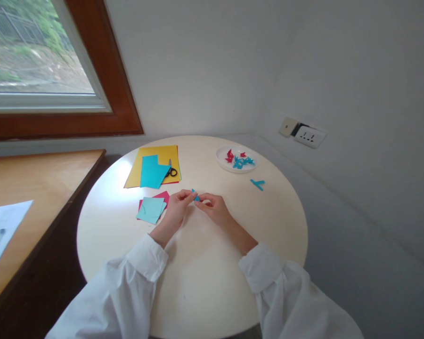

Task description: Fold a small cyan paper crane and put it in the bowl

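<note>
Between my two hands, over the middle of the round table, is a small piece of folded blue paper (195, 195). My left hand (178, 205) pinches it from the left with thumb and fingers. From the right, my right hand (215, 207) grips its other side, fingertips close to those of the left. Much of the paper is covered by my fingers. Just left of my left hand lies a stack of small light-blue paper squares (150, 209), with red paper squares (165, 195) sticking out under it.
Yellow sheets (133, 174) lie at the back left, bearing a cut blue sheet (150, 174) and black-handled scissors (173, 172). A white dish (222, 165) at the back right holds several red and blue folded pieces. Nearby lies a Y-shaped blue strip (257, 184).
</note>
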`<state>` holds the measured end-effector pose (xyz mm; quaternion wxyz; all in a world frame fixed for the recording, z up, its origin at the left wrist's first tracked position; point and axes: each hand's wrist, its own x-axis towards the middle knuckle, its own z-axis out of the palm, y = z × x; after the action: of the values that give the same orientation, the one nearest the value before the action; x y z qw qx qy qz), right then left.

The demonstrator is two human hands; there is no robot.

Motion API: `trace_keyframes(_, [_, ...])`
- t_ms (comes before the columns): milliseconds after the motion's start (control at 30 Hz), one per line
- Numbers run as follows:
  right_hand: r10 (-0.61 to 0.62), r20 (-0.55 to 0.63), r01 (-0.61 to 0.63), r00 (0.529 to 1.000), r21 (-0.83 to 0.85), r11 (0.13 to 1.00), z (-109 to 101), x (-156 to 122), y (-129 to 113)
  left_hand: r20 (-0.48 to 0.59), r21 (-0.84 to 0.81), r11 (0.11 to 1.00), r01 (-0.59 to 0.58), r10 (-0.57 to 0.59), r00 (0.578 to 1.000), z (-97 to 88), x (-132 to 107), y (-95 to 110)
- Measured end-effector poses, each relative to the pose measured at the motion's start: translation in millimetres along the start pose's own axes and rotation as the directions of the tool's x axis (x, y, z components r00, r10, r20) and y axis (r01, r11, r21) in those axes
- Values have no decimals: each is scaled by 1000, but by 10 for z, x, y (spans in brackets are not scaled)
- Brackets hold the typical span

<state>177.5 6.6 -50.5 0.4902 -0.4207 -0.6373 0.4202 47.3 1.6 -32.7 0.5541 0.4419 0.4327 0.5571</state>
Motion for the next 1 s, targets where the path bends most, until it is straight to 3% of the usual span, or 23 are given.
trace_keyframes(367, [-50, -27, 49, 998, -37, 998, 12, -13, -65, -35, -1, 1000, -3, 3, 999, 15, -5, -16])
trace_keyframes(533, [-53, -23, 53, 998, 17, 998, -26, -12, -96, 121, -12, 998, 59, -57, 991, 26, -38, 35])
trace_keyframes(600, [-60, -18, 60, 998, 21, 998, -34, -16, -109, 171, 2, 999, 34, -33, 985, 37, -61, 75])
trace_keyframes(800, [-90, 2, 90, 996, -14, 996, -12, -78, -184, 170, 62, 992, -109, 97, 981, 15, -95, 141])
trace_keyframes(1000, [-115, -1, 115, 993, 10, 993, -23, -204, -319, 216, 122, 978, -167, 138, 966, 37, -191, 267])
